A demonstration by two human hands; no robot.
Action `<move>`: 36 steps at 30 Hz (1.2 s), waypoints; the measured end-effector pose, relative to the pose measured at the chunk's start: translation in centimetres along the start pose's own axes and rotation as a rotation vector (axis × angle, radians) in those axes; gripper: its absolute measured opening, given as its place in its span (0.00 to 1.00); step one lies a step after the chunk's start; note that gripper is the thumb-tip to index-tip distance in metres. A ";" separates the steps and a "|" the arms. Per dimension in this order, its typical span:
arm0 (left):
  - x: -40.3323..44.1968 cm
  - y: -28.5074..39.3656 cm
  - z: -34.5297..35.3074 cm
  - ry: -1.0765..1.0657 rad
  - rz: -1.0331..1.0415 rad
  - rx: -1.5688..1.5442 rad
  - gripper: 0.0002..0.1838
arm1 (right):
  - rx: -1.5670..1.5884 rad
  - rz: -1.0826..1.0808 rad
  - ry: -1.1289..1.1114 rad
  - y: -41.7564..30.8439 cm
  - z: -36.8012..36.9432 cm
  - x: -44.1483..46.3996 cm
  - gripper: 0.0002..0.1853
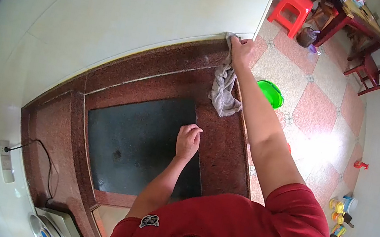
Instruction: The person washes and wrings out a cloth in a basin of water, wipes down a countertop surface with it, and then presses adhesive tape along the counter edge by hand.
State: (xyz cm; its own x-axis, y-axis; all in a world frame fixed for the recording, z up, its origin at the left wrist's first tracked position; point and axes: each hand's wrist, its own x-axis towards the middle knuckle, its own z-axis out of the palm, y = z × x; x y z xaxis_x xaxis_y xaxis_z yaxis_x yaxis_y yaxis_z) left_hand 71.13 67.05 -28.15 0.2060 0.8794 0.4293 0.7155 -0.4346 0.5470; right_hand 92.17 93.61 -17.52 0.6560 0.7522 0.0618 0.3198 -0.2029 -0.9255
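Observation:
A grey cloth (224, 91) hangs from my right hand (243, 52), which pinches its upper end at the far right corner of the red-brown stone counter (226, 144), by the wall. The cloth's lower part lies bunched on the counter's right side. Over the right edge of a dark rectangular panel (138, 140) set in the counter is my left hand (188, 141). Its fingers are curled together, and whatever they may hold is hidden.
A green basin (270, 94) stands on the tiled floor right of the counter. Farther off are a red stool (292, 10), a wooden table (356, 23) and a chair (375, 76). A black cord (49, 163) and a stove (58, 227) are at the lower left.

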 end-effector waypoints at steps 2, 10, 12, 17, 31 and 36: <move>0.0 -0.1 0.1 0.006 0.009 -0.013 0.11 | 0.037 0.038 -0.035 1.8 0.4 1.8 0.26; 0.0 0.1 0.3 -0.028 -0.005 -0.006 0.10 | 0.104 0.004 0.074 -1.2 0.2 -2.3 0.23; 0.1 -0.1 0.2 -0.038 -0.005 0.006 0.09 | 0.107 0.079 0.090 -1.7 0.1 -2.0 0.21; 0.1 0.1 0.2 -0.036 0.002 0.001 0.09 | 0.247 0.141 0.068 2.2 2.1 1.7 0.16; 0.1 0.2 0.3 -0.034 -0.010 -0.005 0.07 | 0.170 0.091 0.039 0.3 1.0 0.1 0.20; 0.1 0.6 0.2 -0.031 -0.019 -0.016 0.07 | 0.266 0.085 0.038 0.4 1.2 -1.4 0.24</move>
State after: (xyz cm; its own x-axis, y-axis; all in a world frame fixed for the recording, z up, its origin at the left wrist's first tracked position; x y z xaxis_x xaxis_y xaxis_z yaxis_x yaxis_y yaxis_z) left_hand 71.75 66.87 -27.95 0.2131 0.8929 0.3966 0.7087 -0.4207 0.5663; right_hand 90.59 93.22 -18.40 0.6995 0.7146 -0.0113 0.0751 -0.0891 -0.9932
